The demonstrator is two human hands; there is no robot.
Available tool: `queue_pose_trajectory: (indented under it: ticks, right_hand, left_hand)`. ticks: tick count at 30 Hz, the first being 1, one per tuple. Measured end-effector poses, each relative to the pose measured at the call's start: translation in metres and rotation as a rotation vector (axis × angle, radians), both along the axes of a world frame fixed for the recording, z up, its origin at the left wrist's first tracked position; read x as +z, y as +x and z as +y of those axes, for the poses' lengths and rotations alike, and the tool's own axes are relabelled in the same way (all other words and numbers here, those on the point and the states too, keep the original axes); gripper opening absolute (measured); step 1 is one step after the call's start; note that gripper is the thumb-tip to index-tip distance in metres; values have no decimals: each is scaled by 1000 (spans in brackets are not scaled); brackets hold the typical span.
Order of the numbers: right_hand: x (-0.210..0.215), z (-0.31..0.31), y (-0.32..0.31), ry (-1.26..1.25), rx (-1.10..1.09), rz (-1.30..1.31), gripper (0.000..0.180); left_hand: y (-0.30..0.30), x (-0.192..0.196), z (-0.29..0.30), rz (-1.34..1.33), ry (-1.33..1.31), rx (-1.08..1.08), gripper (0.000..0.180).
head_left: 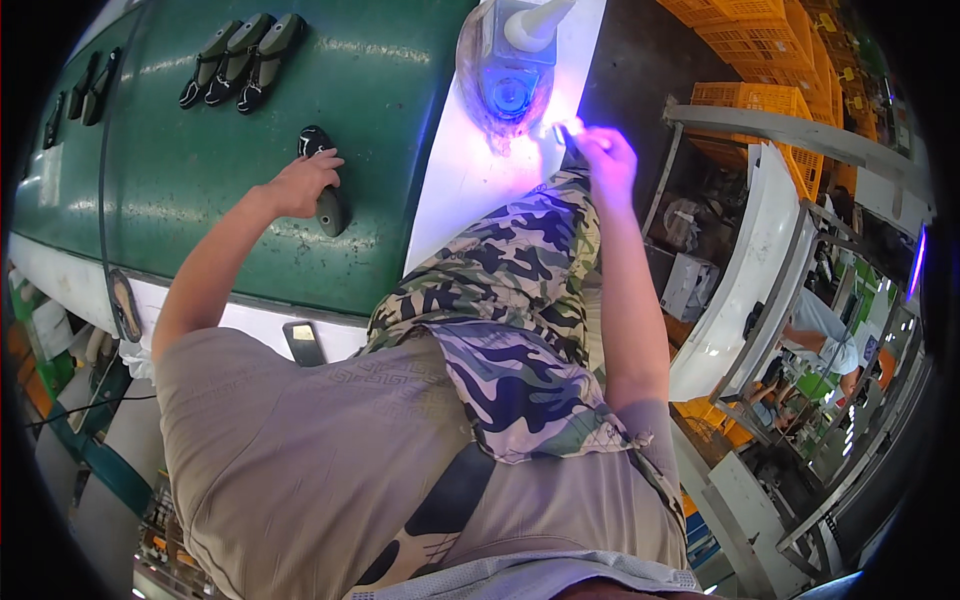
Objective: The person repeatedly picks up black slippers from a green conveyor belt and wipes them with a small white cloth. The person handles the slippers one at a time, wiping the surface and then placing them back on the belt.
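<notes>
Workshop interior. A green conveyor belt point(230, 170) with a white edge point(80, 285) occupies the upper left. A white lit bench point(470, 170) adjoins it, washed in violet-blue light. Stacked orange crates point(750, 30) stand upper right above grey metal racking point(800, 135). Another worker point(825, 335) sits at far right. The floor is dark.

One wide fisheye view from the person's head looks steeply down, close over the chest and both forearms, onto the green conveyor belt point(250, 190) and the white table point(470, 170) beside it. Straight edges bend near the rim. No second view.
</notes>
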State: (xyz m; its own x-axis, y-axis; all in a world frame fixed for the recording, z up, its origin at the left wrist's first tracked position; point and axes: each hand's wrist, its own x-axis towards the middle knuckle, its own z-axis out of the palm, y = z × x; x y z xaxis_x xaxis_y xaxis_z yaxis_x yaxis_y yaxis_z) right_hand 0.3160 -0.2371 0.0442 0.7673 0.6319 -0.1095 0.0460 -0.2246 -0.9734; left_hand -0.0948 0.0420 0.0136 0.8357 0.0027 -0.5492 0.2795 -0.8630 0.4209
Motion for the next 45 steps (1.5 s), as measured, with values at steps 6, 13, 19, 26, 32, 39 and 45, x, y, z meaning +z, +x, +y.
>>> queue_pose_trajectory:
  ticks: [6,13,19,26,32,39,45]
  right_hand:
    - [1,70,-25,-234,232,-870,14]
    - [-5,94,-36,-327,398,-1103,9]
    - [-11,93,-40,-360,411,-1161,6]
    - [-3,80,-33,-393,450,-1249,7]
    - [0,74,-33,-714,245,-776,17]
    - [12,43,-12,-177,9,-65,15]
    - [110,26,-49,302,78,369,16]
  left_hand:
    - [-6,-49,-64,-429,223,806,62]
    - [-17,-35,-77,-132,272,1223,85]
    - [-36,-27,-49,245,-152,1343,82]
    - [-39,-18,-52,96,-855,1705,54]
    - [9,-14,-73,-604,-1503,1621,45]
    - [102,83,-97,-1114,-792,988,58]
    - [138,123,-108,-1297,-364,442,55]
